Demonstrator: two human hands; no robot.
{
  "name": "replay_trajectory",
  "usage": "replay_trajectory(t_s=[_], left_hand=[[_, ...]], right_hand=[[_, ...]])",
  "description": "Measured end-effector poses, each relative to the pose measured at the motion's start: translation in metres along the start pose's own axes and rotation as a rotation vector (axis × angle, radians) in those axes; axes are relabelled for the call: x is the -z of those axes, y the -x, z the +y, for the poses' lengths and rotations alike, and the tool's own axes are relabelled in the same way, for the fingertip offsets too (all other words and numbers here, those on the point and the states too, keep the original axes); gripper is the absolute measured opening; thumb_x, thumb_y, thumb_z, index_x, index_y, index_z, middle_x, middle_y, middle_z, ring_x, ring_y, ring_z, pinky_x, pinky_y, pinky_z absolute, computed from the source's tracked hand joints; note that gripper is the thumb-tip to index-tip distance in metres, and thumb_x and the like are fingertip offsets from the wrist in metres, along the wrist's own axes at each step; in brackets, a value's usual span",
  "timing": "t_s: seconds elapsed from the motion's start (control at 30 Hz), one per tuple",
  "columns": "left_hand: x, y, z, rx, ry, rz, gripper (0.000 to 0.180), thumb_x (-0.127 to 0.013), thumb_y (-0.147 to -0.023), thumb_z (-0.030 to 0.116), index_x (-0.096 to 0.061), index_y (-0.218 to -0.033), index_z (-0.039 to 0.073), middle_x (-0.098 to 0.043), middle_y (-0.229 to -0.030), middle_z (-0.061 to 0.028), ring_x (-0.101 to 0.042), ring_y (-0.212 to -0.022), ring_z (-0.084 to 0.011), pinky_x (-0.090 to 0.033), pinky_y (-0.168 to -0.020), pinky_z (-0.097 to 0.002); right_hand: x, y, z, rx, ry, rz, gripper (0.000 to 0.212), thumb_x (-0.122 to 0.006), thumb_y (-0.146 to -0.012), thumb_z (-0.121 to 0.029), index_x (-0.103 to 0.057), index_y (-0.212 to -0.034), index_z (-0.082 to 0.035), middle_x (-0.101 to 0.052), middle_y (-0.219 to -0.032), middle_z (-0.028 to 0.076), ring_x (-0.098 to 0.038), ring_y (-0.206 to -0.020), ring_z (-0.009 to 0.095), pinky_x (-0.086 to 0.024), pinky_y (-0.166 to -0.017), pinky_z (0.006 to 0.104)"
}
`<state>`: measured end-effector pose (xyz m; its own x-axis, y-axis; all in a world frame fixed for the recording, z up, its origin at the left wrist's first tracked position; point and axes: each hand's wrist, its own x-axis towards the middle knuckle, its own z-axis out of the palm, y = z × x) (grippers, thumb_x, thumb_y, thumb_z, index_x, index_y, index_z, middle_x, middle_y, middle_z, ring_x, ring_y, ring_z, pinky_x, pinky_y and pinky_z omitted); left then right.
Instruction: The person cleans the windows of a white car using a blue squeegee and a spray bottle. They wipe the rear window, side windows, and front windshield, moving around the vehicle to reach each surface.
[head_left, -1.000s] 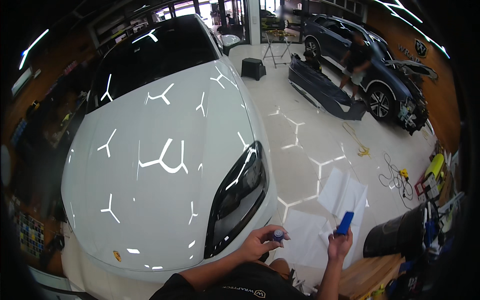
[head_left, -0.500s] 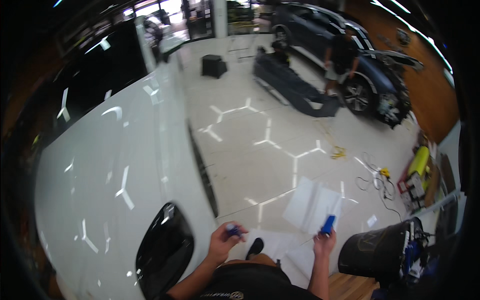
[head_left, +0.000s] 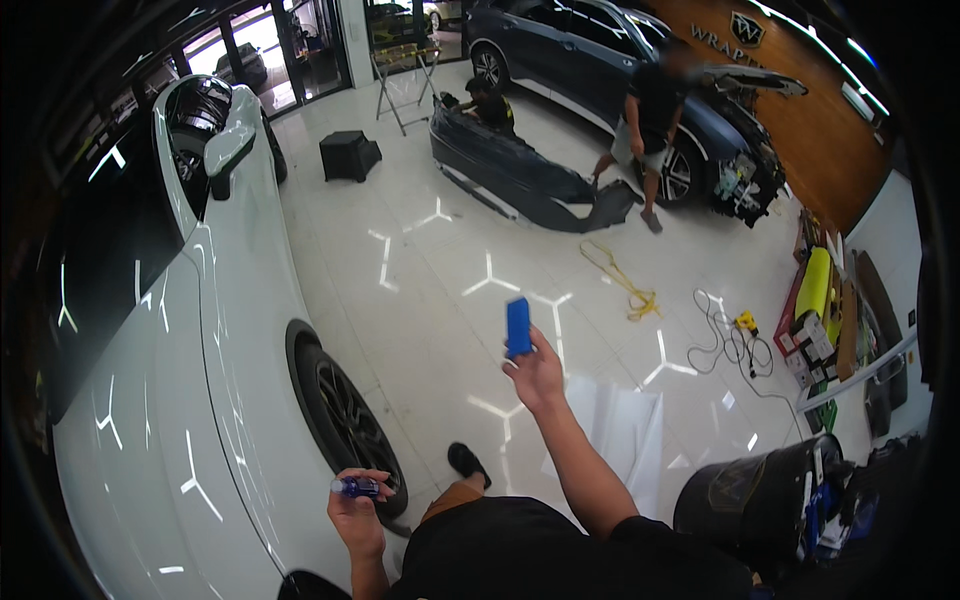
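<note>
In my left hand (head_left: 357,522), down beside the white car's front wheel (head_left: 352,410), is a small bottle (head_left: 360,487) of dark blue-purple colour with a pale cap end. The fingers wrap round it and it lies nearly level. My right hand (head_left: 540,375) is raised over the floor with a flat blue rectangular block (head_left: 517,326) upright in its fingers; I cannot make out its exact kind. Along my left side runs the glossy white car (head_left: 240,420), close to the left hand but with no contact that I can see.
White sheets (head_left: 625,425) lie on the floor beside my right arm. A black drum (head_left: 745,495) stands at the right. Yellow strap (head_left: 630,290) and black cable (head_left: 715,345) cross the floor. Farther off, two people are near a bumper (head_left: 520,180) and a dark car (head_left: 600,75).
My right hand has risen forward and left with the blue block. My left hand has gone left and lower with the bottle. The view has turned, and the white car's wheel now shows.
</note>
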<state>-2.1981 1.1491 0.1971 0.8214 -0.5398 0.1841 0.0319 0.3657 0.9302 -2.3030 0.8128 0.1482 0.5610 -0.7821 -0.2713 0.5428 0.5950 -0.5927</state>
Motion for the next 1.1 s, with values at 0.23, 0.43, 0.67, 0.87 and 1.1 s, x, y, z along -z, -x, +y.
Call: replay_trajectory(t_s=[0.23,0.43,0.67,0.87,1.1], left_hand=[[0.000,-0.160,-0.029,0.009,0.033,0.094,0.045,-0.074,-0.096,0.031,-0.057,-0.124,0.000,-0.069,-0.108,-0.0151,-0.065,-0.088,-0.0178,-0.051,-0.077,-0.0297],[0.021,-0.243,-0.030,-0.125,-0.055,0.237,0.040,-0.071,-0.098,0.029,-0.058,-0.124,0.001,-0.070,-0.106,-0.0130,-0.064,-0.086,-0.0147,-0.052,-0.079,-0.0287],[0.049,-0.398,-0.059,-0.145,-0.033,0.500,0.030,-0.065,-0.101,0.020,-0.058,-0.121,0.000,-0.070,-0.105,-0.0129,-0.063,-0.082,-0.0150,-0.051,-0.078,-0.0288],[0.057,-0.471,-0.033,-0.224,-0.193,0.606,0.021,-0.059,-0.097,0.011,-0.059,-0.115,-0.001,-0.070,-0.103,-0.0152,-0.066,-0.083,-0.0171,-0.052,-0.077,-0.0301],[0.113,-0.508,-0.065,-0.369,-0.084,0.922,0.036,-0.073,-0.093,0.022,-0.060,-0.116,-0.002,-0.069,-0.102,-0.0160,-0.065,-0.084,-0.0178,-0.054,-0.080,-0.0323]], right_hand=[[0.128,-0.132,-0.035,0.019,0.199,0.232,0.045,-0.062,-0.094,-0.049,-0.059,-0.125,-0.017,-0.056,-0.109,0.006,-0.048,-0.091,0.017,-0.041,-0.074,0.0339],[0.094,-0.226,-0.006,-0.018,0.260,0.310,0.045,-0.063,-0.095,-0.047,-0.059,-0.134,-0.026,-0.058,-0.101,-0.001,-0.048,-0.085,0.014,-0.036,-0.069,0.0305],[-0.129,-0.476,0.087,-0.064,0.421,-0.132,0.046,-0.061,-0.099,-0.040,-0.054,-0.142,-0.026,-0.060,-0.103,-0.001,-0.053,-0.087,0.014,-0.037,-0.072,0.0302],[-0.402,-0.538,0.211,-0.107,0.694,-0.674,0.045,-0.065,-0.099,-0.021,-0.057,-0.142,-0.013,-0.064,-0.098,0.000,-0.056,-0.086,0.008,-0.045,-0.073,0.0252],[-0.644,-0.468,0.360,0.446,0.751,-1.638,0.043,-0.075,-0.087,-0.011,-0.065,-0.129,-0.009,-0.063,-0.101,0.009,-0.058,-0.087,0.020,-0.048,-0.075,0.0305]])
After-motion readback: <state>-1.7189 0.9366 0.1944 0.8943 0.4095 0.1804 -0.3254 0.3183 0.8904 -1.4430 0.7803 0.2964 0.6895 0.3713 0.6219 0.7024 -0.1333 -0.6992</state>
